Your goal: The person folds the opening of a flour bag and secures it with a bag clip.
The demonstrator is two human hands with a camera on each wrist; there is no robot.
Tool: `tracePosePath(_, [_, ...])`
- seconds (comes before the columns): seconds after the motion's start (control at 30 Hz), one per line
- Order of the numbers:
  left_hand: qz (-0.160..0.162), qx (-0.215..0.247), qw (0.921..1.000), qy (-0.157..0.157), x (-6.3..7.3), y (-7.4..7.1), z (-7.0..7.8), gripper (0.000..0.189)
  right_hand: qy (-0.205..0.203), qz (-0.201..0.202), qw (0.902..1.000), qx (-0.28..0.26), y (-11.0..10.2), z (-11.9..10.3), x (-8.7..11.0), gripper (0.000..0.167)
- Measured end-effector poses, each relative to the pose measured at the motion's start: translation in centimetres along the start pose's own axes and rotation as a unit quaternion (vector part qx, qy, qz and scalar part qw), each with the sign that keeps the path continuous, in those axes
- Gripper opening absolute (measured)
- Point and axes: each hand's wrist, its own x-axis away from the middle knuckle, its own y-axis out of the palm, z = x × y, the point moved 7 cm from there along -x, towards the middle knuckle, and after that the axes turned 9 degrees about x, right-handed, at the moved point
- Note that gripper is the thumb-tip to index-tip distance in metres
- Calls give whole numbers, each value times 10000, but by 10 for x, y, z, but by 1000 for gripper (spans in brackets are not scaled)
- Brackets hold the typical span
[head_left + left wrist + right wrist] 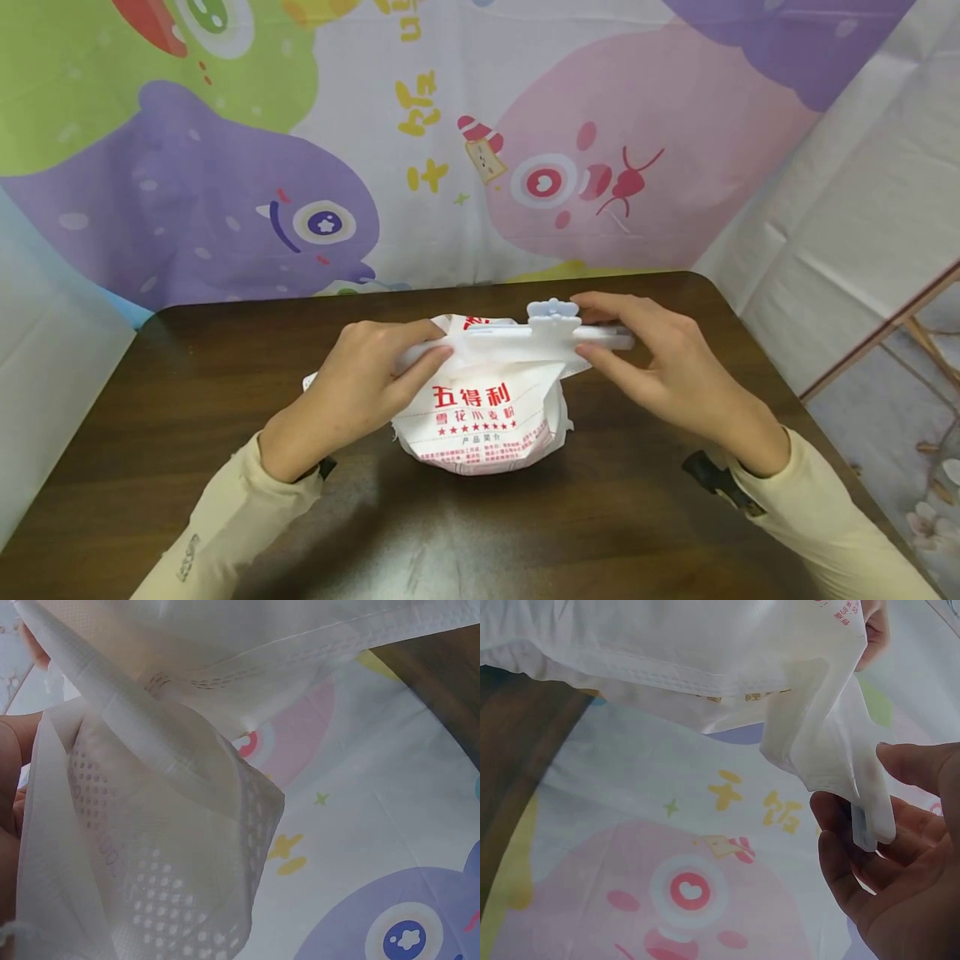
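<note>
A white flour bag point(480, 433) with red printing stands at the middle of the table, its top gathered up and folded. Across that top runs a long white bag clip point(498, 343) with a pale, scalloped slider point(553, 315) toward its right end. My left hand point(363, 371) pinches the clip's left end together with the bag's edge, thumb in front. At the other end, my right hand point(663, 354) holds the clip between thumb and fingers. The right wrist view shows the clip's tip point(874, 817) between them. In the left wrist view, folded bag material point(165, 840) covers most of the left fingers.
The dark brown table point(480, 542) has rounded far corners. Behind it hangs a cloth point(420, 250) printed with cartoon creatures and yellow characters. Pale sheets point(847, 225) line the sides. Straps point(723, 483) sit at the cuffs of both cream sleeves point(825, 517).
</note>
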Motion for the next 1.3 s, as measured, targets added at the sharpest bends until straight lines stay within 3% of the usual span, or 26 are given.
tracePosePath(0.27, [-46, 27, 10000, -17, 0, -1, 1, 12, -64, 29, 9998, 174, 1, 0, 2, 48])
tracePosePath(0.47, [-463, 317, 9982, -214, 2, -3, -1, 11, -84, 74, 9998, 162, 0, 0, 3, 40])
tracePosePath(0.67, [-768, 617, 9947, -292, 9, -5, -1, 13, -56, 78, 9999, 130, 0, 0, 5, 45])
tracePosePath(1.0, [-586, 561, 9967, -46, 22, -12, 2, 21, -75, 155, 9999, 12, 0, 2, 9, 43])
tracePosePath(1.3, [-470, 268, 9985, -132, 31, -15, 0, 27, -26, 170, 9998, -37, 0, 4, 12, 43])
